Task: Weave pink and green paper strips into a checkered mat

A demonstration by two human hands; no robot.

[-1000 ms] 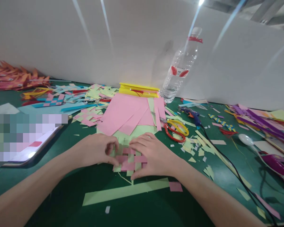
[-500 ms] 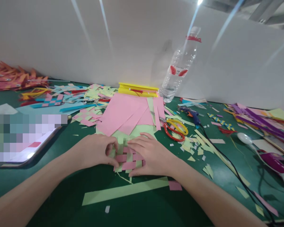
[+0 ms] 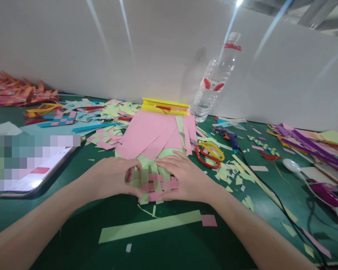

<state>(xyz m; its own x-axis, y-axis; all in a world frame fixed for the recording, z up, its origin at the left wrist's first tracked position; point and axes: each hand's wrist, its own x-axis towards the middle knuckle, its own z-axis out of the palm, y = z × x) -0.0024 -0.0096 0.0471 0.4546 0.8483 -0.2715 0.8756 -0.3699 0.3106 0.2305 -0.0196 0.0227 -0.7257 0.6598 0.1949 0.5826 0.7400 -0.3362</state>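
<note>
A small mat of woven pink and pale green paper strips lies on the table between my hands. My left hand is curled at its left side, thumb and fingertips against the edge. From the other side my right hand takes the mat's right edge, with the fingers along the top and the thumb low down. Part of that edge is hidden under the right hand. Just beyond the mat are pink paper sheets. A long pale green strip and a pink piece lie nearer me.
Scissors with red and yellow handles lie right of the sheets. A dark blue glue gun trails a black cable. A plastic bottle leans by the wall. At left is a phone; a purple tool is at right. Paper scraps surround them.
My right hand has shifted slightly right and away from me, and the woven mat has moved a little to the right with it. The left hand stays nearly in place.
</note>
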